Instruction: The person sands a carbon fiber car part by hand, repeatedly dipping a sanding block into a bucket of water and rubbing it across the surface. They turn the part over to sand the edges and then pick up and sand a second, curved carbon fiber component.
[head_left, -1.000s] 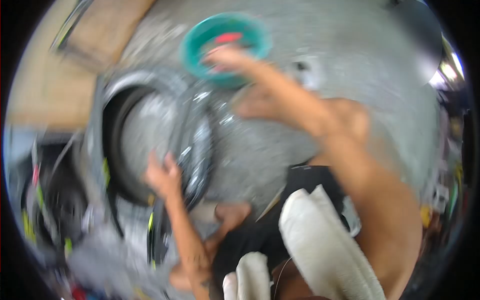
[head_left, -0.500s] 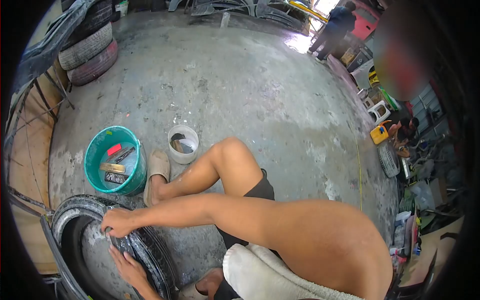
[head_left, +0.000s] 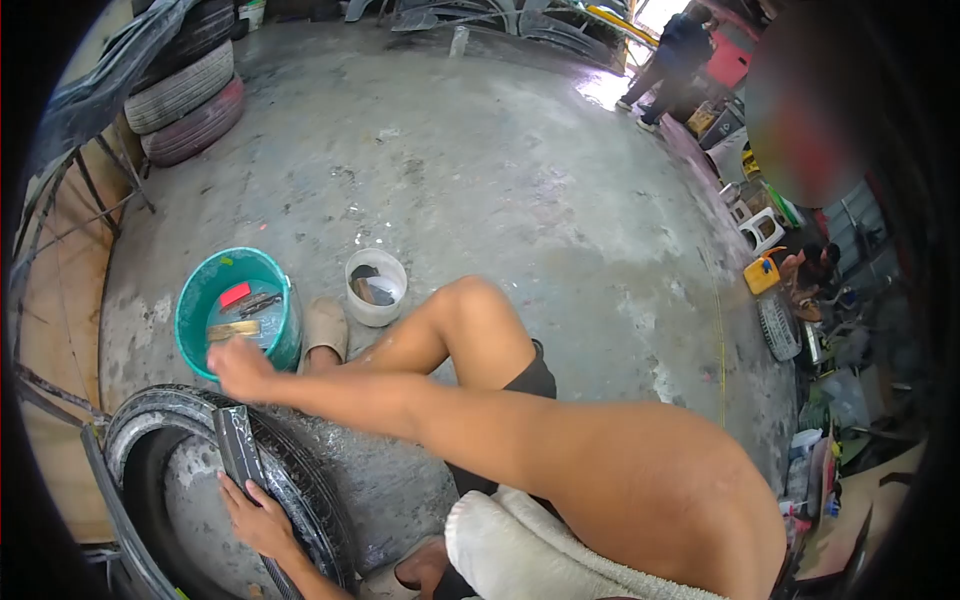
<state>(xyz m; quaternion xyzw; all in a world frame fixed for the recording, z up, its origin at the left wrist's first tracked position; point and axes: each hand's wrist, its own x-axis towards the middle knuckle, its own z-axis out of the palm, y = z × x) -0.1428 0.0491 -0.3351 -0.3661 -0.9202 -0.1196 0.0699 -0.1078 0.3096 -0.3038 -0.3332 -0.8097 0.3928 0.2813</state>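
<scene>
My left hand [head_left: 258, 520] lies on a long black strip [head_left: 238, 448] with a shiny, wet-looking surface, its thumb and fingers on either side. The strip rests across a black tyre [head_left: 310, 500] that lies flat, whitish marks on its sidewall. My right hand [head_left: 242, 370] is over the near rim of a green bucket [head_left: 290, 330], blurred, with its fingers curled; what they hold, if anything, is hidden. Inside the bucket are a red block [head_left: 235, 294], a yellowish-brown block [head_left: 234, 329] and dark pieces [head_left: 262, 304] in shallow, cloudy water.
A small white bucket [head_left: 398, 268] with dark and brown pieces stands beyond my sandalled foot [head_left: 325, 328]. Stacked tyres [head_left: 190, 100] are at the far left. One person [head_left: 675, 65] stands at the back; another person [head_left: 810, 275] sits at right near a tyre [head_left: 778, 328] and yellow jug [head_left: 762, 276].
My right hand has lifted off the black strip and moved up to the green bucket's rim, uncovering the strip's upper end. My left hand stays on the strip.
</scene>
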